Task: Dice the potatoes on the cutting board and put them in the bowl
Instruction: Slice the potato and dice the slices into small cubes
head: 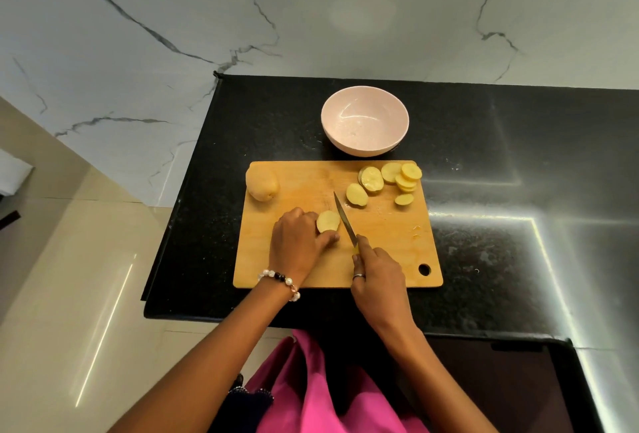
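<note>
Black desk (484, 190): slices (390, 180) cut, none diced; bowl (364, 125) empty; whole potato (261, 184) untouched. Left hand (297, 242) grip pinching half potato (327, 221); right hand (378, 277) grip wrapped round knife (344, 220).

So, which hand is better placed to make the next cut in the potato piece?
The right hand. It grips the knife, whose blade lies beside the potato piece on the cutting board. The left hand holds that piece steady.

The cutting board (311, 270) is set on the counter (484, 260). Behind it the bowl (364, 126) is placed. On it, a whole potato (261, 184) is found far left, slices (390, 182) far right, a potato piece (328, 220) and knife (344, 219) mid-board.
</note>
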Demonstrator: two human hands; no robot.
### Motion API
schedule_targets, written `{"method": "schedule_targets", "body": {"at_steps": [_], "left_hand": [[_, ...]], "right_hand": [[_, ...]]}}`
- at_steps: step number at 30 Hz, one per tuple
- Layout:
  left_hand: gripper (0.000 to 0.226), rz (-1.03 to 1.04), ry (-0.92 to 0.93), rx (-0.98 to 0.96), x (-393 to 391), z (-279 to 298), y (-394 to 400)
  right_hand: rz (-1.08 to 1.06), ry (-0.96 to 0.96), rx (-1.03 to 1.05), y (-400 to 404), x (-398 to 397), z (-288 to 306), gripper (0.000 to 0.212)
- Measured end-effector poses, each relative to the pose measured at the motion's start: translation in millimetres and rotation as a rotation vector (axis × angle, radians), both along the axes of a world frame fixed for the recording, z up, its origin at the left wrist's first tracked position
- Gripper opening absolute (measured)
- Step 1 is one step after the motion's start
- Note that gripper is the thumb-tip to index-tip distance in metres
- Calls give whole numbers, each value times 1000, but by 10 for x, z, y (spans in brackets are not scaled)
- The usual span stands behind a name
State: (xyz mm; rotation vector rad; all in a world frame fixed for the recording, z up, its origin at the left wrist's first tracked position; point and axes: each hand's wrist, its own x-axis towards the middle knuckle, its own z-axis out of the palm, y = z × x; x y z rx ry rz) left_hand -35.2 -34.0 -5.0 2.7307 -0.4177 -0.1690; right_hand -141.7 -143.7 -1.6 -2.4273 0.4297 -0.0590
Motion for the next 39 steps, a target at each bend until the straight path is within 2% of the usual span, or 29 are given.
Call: {"method": "schedule_targets", "body": {"at_steps": [3, 7, 9, 17, 22, 26, 39], "left_hand": [[57, 24, -103, 64, -55, 16, 33], [72, -146, 93, -35, 110, 40, 122], [73, -192, 123, -39, 150, 21, 131], [66, 32, 119, -243, 223, -87, 62], [70, 18, 154, -247, 267, -83, 76], [62, -11, 167, -265, 288, -98, 102], [57, -21, 139, -317, 310, -134, 107]], "right_hand": [[28, 10, 25, -10, 94, 16, 45], [23, 6, 38, -59, 126, 28, 45], [10, -4, 44, -69, 87, 52, 45], [24, 12, 27, 22, -19, 186, 47], [51, 99, -97, 95, 74, 222, 51], [40, 123, -138, 128, 102, 240, 53], [85, 270, -282, 361, 225, 316, 61]]}}
